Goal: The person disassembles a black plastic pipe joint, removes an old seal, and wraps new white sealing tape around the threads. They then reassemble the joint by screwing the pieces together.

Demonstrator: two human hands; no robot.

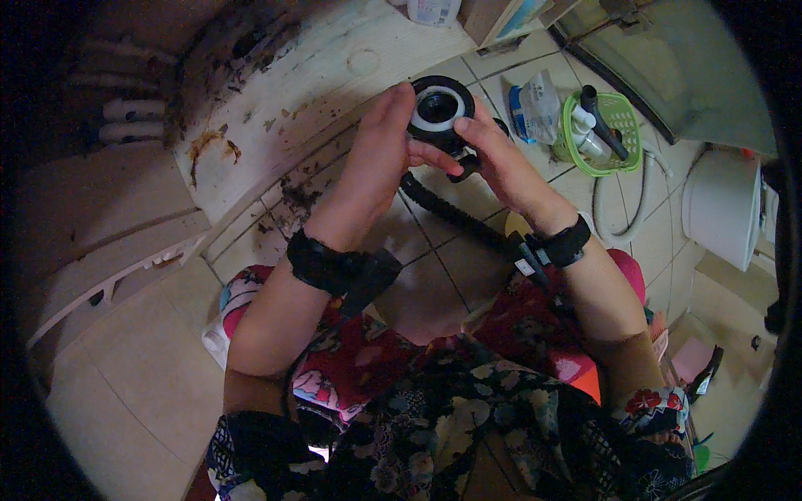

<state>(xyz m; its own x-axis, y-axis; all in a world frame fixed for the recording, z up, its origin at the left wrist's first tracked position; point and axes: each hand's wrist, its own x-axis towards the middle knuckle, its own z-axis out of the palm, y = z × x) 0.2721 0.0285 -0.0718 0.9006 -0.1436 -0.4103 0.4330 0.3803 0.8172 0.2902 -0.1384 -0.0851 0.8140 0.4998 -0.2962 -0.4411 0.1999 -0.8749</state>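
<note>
Between my two hands, above the tiled floor, is a round black drain fitting (439, 106) with a white ring round its dark central opening. My left hand (380, 146) grips its left side, with a finger reaching beneath it. On the other side my right hand (501, 159) holds it, the thumb lying on the white ring. A black corrugated hose (451, 211) runs below the hands toward my right wrist. Whether it joins the fitting cannot be made out, since my fingers cover that part.
Right of my hands stands a green basket (599, 167) holding black and white pipe pieces. Beside it are a clear plastic bag (541, 104) and a pale hose (639, 225). A white bin-like container (723, 209) is farther right. A stained, flaking board (284, 108) lies at left.
</note>
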